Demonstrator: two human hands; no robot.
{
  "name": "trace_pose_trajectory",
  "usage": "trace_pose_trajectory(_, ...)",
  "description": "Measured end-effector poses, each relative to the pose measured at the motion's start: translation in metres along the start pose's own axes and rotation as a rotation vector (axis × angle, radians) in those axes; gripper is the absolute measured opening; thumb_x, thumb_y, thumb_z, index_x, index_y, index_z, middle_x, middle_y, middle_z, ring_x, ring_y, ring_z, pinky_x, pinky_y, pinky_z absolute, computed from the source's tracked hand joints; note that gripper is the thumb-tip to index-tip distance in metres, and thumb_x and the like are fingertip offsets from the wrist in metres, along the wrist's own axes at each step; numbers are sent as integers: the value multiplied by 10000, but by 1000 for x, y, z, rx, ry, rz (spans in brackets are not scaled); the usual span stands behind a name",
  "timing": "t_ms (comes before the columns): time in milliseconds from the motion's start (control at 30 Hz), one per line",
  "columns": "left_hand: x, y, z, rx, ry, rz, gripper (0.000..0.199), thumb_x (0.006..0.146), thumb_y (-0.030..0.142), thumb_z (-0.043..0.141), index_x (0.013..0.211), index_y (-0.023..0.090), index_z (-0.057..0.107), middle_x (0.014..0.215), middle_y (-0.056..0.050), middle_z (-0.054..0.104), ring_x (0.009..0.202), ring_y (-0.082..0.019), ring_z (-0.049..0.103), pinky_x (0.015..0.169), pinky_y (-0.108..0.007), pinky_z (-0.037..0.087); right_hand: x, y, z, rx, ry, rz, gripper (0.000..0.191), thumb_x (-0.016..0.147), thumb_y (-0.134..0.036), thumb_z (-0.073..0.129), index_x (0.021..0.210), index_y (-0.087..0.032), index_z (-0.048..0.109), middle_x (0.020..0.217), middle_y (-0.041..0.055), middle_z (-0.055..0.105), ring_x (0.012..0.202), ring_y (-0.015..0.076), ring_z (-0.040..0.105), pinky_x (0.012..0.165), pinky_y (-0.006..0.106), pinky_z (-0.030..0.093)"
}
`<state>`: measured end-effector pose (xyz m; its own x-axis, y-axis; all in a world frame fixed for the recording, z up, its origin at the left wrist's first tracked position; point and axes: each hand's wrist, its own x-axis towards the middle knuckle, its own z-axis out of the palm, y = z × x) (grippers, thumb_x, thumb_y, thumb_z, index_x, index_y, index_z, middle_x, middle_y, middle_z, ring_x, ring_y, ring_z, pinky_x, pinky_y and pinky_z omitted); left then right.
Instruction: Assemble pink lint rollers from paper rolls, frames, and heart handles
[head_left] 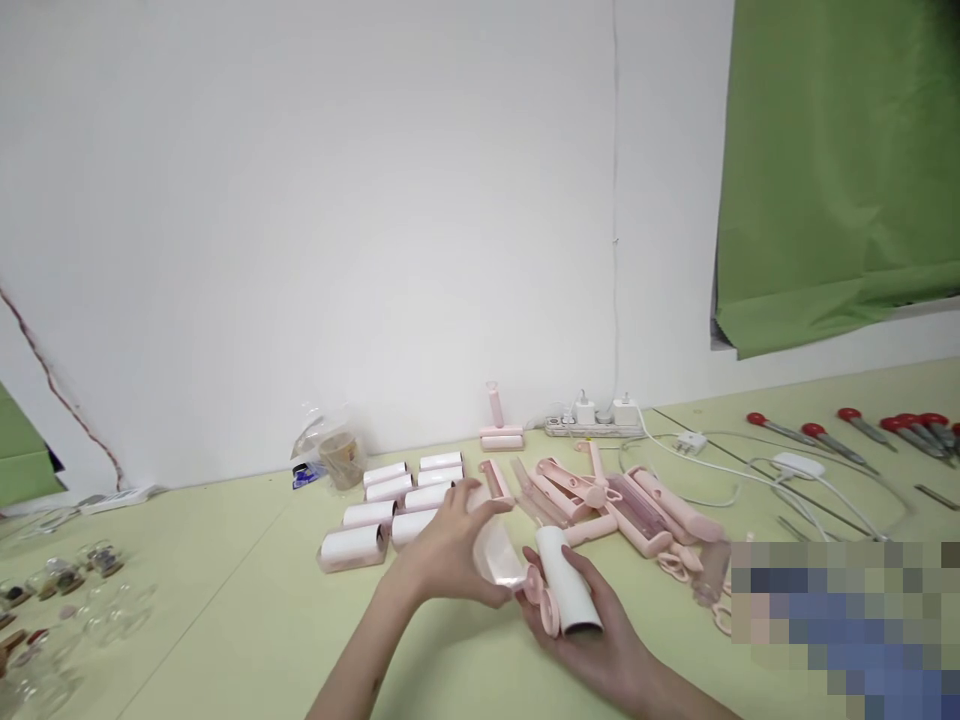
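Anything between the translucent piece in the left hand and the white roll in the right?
Yes: a pink part sits between them, just left of the white roll in the right hand and by the translucent piece in the left hand. Can't tell whether it's attached to either.

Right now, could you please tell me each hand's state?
Left hand: holding a translucent piece.
Right hand: holding a white roll and a pink part.

Along the back edge of the table (247,590), a lint roller (501,436) sits between a plastic bag (343,460), left, and a power strip (596,431), right. Rolls (351,546) lie in two columns left of a heap of plastic parts (641,512). Tools (834,446) lie toward the back right corner, containers (60,575) toward the left edge.
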<state>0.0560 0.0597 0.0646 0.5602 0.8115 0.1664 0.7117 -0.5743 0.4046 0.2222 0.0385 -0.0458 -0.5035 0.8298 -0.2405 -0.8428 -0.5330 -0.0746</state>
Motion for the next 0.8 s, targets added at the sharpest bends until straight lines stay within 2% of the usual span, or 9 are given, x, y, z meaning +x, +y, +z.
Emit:
trace_pose_trajectory(67,-10,-21,19,-132,156,-157,609,492,395,701,1046,275,479,1194,-69,301,1081,-270,391,828,-374,406,0,-3,0,55,27,-5,330,744,-277,585,1039,-138,534,824,38,612,783,126,594,758,260,474)
trace_pose_trajectory(167,-20,-49,62,-144,470,-370,550,441,410,737,882,196,487,1064,-79,322,1065,-281,363,894,-399,345,-2,-8,0,74,44,-56,322,740,-255,594,1043,-166,531,856,43,593,796,129,586,692,234,490)
trace_pose_trajectory(200,-22,-56,76,-138,523,-427,520,450,410,735,849,186,487,1036,-80,326,1042,-284,369,890,-406,342,-2,-9,0,56,37,-65,333,740,-254,596,1057,-176,525,859,44,590,787,130,585,674,231,492)
trace_pose_trajectory(300,-26,-65,103,-119,540,-464,353,633,401,617,892,183,517,1007,-86,357,995,-274,391,862,-426,345,-5,-9,0,15,8,-41,373,749,-253,588,1105,-185,498,879,54,586,760,126,582,647,226,492)
trace_pose_trajectory(433,-31,-50,102,-130,624,-395,416,757,359,499,1132,189,440,1140,-117,381,1120,-280,317,942,-483,239,-8,1,1,-11,9,40,384,751,-239,578,1107,-139,477,921,85,598,812,155,589,636,238,496)
trace_pose_trajectory(467,-31,-42,99,-204,596,-336,402,776,354,479,1142,194,435,1160,-112,396,1134,-264,317,957,-469,234,-9,3,1,-30,13,55,368,745,-242,580,1082,-124,488,905,91,607,811,166,593,616,239,496)
trace_pose_trajectory(600,-24,-13,91,-631,273,-75,268,820,347,420,1020,224,549,1059,-69,540,1039,-197,452,927,-363,336,-10,10,3,-120,67,3,213,723,-262,594,862,-107,550,712,62,639,641,143,611,562,230,495)
trace_pose_trajectory(667,-17,-8,93,-772,227,-72,253,804,354,448,937,205,604,1020,-71,573,1014,-197,485,919,-348,353,-11,10,5,-152,111,-58,172,713,-261,604,806,-129,546,669,33,638,603,117,605,585,218,500)
trace_pose_trajectory(800,-13,-13,98,-941,213,-153,262,731,393,545,814,174,661,1045,-106,568,1074,-237,461,893,-342,385,-11,11,5,-176,132,-94,196,671,-277,644,794,-170,535,695,-9,631,696,99,606,706,203,496)
